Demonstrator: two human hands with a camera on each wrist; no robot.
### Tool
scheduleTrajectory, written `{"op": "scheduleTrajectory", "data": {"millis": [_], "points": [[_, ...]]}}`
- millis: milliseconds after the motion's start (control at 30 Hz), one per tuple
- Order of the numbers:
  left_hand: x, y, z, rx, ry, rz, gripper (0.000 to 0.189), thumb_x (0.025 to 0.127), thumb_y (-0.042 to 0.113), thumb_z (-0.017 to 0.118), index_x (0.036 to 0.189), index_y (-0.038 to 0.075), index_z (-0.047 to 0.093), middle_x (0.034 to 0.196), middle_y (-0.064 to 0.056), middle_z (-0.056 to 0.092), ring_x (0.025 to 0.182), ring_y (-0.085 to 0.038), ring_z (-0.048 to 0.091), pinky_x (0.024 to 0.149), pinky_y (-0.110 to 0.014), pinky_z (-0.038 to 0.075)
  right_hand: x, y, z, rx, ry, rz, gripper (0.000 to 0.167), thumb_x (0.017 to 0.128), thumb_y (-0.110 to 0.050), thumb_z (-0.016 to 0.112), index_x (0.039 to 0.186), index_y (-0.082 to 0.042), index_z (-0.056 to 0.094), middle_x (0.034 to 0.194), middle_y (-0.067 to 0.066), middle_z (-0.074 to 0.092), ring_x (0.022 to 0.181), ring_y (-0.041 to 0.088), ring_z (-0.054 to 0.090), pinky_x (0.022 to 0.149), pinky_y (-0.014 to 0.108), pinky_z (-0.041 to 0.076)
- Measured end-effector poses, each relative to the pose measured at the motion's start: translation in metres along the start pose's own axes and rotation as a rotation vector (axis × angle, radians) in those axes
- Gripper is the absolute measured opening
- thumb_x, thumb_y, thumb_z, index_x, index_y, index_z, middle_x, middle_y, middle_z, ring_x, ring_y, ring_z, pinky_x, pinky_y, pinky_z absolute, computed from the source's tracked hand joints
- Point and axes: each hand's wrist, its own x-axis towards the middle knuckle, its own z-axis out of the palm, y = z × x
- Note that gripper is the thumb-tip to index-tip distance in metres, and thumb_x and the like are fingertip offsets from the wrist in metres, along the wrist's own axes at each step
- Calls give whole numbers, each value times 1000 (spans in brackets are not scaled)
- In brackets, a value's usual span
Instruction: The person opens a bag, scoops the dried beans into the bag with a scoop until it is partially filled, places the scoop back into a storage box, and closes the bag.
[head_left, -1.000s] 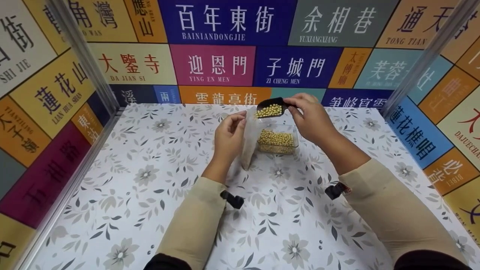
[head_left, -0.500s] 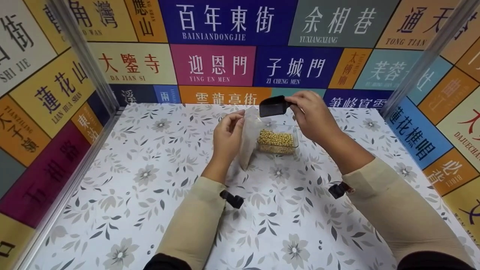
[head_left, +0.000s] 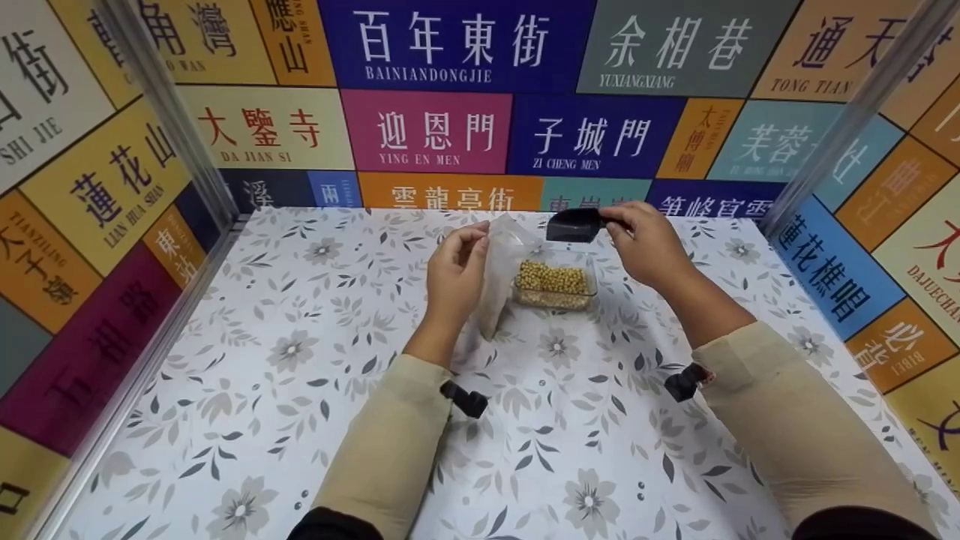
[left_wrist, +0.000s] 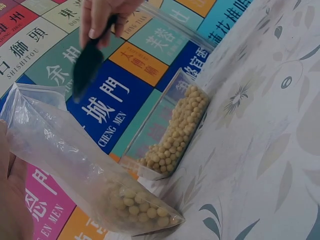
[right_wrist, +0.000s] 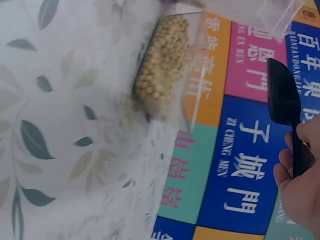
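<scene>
My left hand (head_left: 456, 274) grips the upper edge of a clear plastic bag (head_left: 498, 277), which stands upright on the table. In the left wrist view, soybeans (left_wrist: 140, 206) lie in the bottom of that bag (left_wrist: 60, 135). My right hand (head_left: 646, 244) holds a black scoop (head_left: 574, 226) by its handle, raised above and behind a clear rectangular container (head_left: 555, 301). No beans show in the scoop. Yellow soybeans (head_left: 553, 277) partly fill the container, heaped unevenly in the left wrist view. The bag stands just left of the container.
A white cloth with grey flowers and leaves (head_left: 300, 420) covers the table. Colourful sign panels (head_left: 424, 131) wall in the back and both sides, with metal corner posts (head_left: 184, 124) at left and right.
The scoop held soybeans one second ago at the bag's mouth; it tipped and now shows none. My right hand has drawn it rightward, away from the bag. My left hand stays nearly still.
</scene>
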Motion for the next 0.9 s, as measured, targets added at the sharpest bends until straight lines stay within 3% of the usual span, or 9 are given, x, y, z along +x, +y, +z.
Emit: {"op": "scheduleTrajectory", "data": {"millis": [233,500,700,900], "points": [[0,-1,2,-24,-4,-4,12,108,18,65,112,8,71,134,-3,75,128,-15,69,110,-26,58,2,27,16,-74,-85,49,39,114,-17,49,151,-10,60,152,18,56,141,40,54,115,59,50],[0,-2,0,-15,2,11,12,108,17,65,111,7,71,133,-4,75,125,-15,70,107,-27,60,5,42,37,-139,-90,36,36,113,-13,51,145,-6,65,144,20,61,136,40,57,112,58,52],[0,-1,0,-25,-1,7,12,107,16,66,112,7,71,133,-3,75,124,-14,70,107,-27,60,8,44,45,-209,-69,-21,33,111,-11,53,139,-3,68,137,21,65,134,43,56,116,60,48],[0,-2,1,-45,4,3,11,107,14,67,111,6,72,132,-6,76,124,-16,70,107,-27,60,10,40,51,-309,-83,-80,30,111,-10,55,135,-1,70,128,20,67,125,43,60,110,59,52]]}}
